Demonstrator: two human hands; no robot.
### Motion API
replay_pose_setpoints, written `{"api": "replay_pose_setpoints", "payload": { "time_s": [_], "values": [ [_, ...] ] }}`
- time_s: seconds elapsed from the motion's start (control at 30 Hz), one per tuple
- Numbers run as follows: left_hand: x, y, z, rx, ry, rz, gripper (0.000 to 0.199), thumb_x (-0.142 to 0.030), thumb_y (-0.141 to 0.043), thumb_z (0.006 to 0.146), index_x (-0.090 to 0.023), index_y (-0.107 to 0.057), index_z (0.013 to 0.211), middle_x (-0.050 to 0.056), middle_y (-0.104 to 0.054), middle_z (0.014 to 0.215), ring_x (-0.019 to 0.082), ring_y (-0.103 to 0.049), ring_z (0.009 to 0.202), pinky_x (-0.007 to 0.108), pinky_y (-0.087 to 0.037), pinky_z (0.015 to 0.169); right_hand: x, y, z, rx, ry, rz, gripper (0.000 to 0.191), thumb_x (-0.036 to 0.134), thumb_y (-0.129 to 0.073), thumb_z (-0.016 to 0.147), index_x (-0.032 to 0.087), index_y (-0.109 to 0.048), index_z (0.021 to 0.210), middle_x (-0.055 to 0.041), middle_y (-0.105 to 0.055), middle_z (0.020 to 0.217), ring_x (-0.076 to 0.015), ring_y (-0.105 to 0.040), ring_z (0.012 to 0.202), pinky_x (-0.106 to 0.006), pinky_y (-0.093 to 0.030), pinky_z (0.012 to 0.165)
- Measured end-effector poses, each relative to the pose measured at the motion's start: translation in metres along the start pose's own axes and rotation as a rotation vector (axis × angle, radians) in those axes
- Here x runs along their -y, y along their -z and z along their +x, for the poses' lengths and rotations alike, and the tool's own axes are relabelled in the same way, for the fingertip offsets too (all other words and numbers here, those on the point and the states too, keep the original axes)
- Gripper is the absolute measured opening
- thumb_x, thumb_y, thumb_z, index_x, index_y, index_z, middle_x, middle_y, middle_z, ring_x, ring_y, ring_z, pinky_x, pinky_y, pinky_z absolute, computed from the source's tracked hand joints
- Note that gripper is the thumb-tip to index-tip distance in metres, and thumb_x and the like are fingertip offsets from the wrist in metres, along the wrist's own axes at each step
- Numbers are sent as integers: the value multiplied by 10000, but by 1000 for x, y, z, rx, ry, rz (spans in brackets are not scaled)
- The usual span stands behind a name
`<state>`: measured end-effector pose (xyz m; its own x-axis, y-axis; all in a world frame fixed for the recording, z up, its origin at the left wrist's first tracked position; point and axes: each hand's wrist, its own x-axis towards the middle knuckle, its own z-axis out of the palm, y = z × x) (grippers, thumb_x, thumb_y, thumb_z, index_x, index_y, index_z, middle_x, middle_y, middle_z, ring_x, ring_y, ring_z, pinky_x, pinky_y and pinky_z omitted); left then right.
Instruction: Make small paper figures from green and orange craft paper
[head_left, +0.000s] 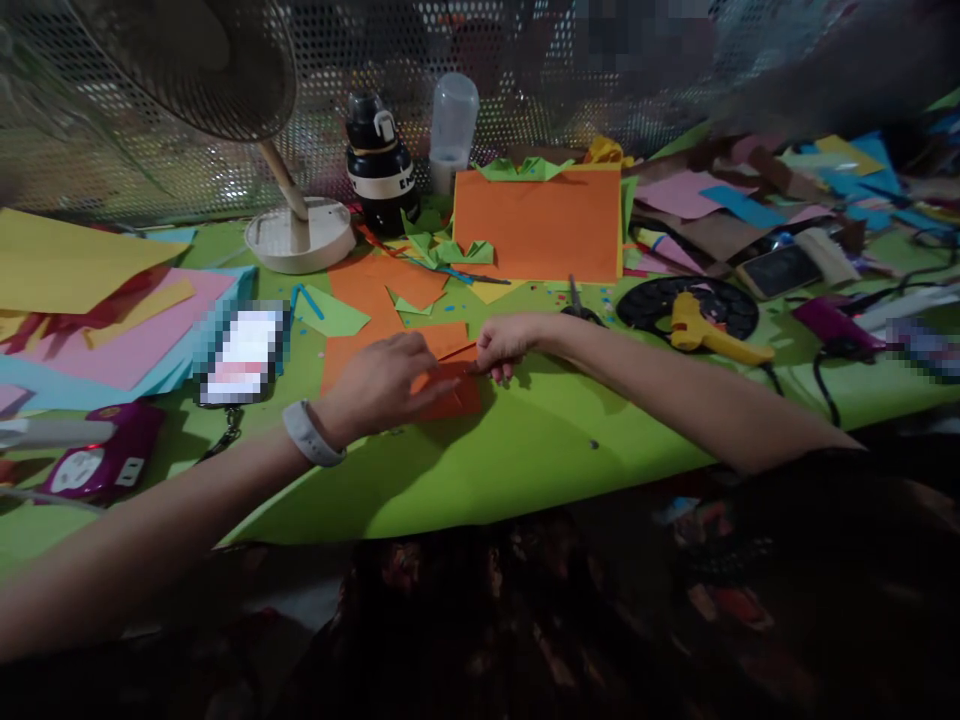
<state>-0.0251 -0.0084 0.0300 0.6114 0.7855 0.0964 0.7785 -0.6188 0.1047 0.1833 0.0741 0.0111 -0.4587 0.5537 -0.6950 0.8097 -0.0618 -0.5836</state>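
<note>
A folded piece of orange paper (pixel 454 400) lies on the green-covered table in front of me. My left hand (pixel 382 385), with a pale band on its wrist, reaches over its left part, fingers stretched out and apart. At the right edge of the same paper, my right hand (pixel 508 345) is closed, its fingertips pinching the edge. Larger orange sheets (pixel 360 295) spread out just behind my left hand. Scissors (pixel 581 305) lie behind my right wrist, partly hidden.
An orange panel (pixel 536 225) leans at the back beside a black bottle (pixel 380 175) and a fan (pixel 300 235). A yellow glue gun (pixel 712 335) rests on a black round tray (pixel 637 305) at right. A phone (pixel 244 350) and coloured sheets (pixel 150 335) are at left.
</note>
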Motion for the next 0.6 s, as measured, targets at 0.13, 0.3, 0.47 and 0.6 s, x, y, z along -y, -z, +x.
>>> {"api": "replay_pose_setpoints", "payload": {
  "time_s": [0.13, 0.3, 0.47, 0.6],
  "values": [
    [5, 10, 26, 444, 416, -499, 479, -584, -519, 825, -173, -635, 606, 44, -645, 583, 147, -559, 523, 255, -390, 529, 1, 2, 0, 25, -4, -11, 298, 307, -725, 820, 105, -592, 645, -3, -651, 535, -52, -574, 435, -157, -271, 370],
    [13, -8, 44, 621, 520, -663, 486, -582, -637, 716, -177, -572, 456, 38, -570, 453, 123, -470, 431, 263, -375, 491, 1, 1, 0, 18, 14, -16, 302, 308, -706, 836, 102, -605, 639, -9, -642, 528, -51, -549, 422, -167, -269, 376],
    [19, -19, 47, 659, 520, -689, 483, -596, -685, 677, -183, -576, 451, 29, -531, 416, 126, -447, 415, 270, -346, 466, 1, 0, -1, 14, 28, -3, 276, 292, -698, 840, 100, -618, 659, -1, -629, 508, -54, -539, 411, -172, -256, 371],
    [16, -14, 44, 670, 558, -701, 498, -589, -707, 666, -182, -548, 426, 15, -508, 391, 102, -405, 386, 253, -312, 446, -1, 1, 1, 30, 41, -5, 281, 301, -701, 835, 101, -621, 654, -9, -637, 519, -58, -543, 423, -179, -249, 372]
  ]
}}
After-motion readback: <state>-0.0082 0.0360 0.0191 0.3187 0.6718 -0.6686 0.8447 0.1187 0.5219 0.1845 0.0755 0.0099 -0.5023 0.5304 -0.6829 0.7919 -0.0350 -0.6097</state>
